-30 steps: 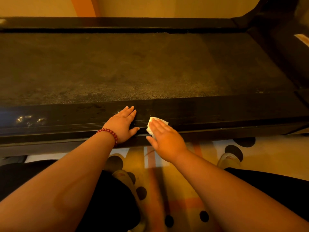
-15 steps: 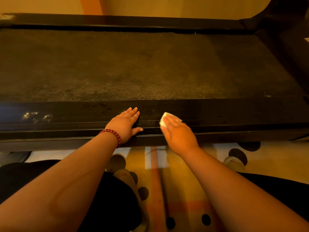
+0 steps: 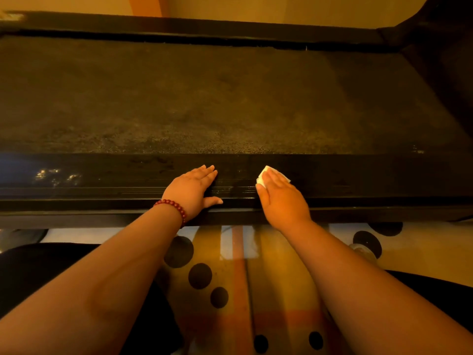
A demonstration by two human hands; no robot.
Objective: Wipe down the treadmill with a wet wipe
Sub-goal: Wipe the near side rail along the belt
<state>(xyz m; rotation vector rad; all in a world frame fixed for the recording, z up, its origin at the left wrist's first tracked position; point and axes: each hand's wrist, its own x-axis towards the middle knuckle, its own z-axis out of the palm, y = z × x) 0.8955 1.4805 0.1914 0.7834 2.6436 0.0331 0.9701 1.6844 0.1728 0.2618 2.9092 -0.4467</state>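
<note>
Currently both forearms reach forward, palms down on the near side rail [image 3: 358, 180] of the treadmill [image 3: 230, 103]. Left hand [image 3: 192, 189] lies flat on the rail, fingers straight and together, thumb splayed, red bead bracelet [image 3: 174, 206] at the wrist; grip wide, holding nothing. Right hand [image 3: 281, 198] is flat too, grip wide, straight fingers pressing the wet wipe [image 3: 261, 178] onto the rail. Wipe sits under the fingertips, white corners poking out either side; mostly covered, so can't tell its long axis

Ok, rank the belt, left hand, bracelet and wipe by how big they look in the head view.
1. belt, by far the largest
2. left hand
3. bracelet and wipe: too close to rank, since the right hand hides most of the wipe
</note>
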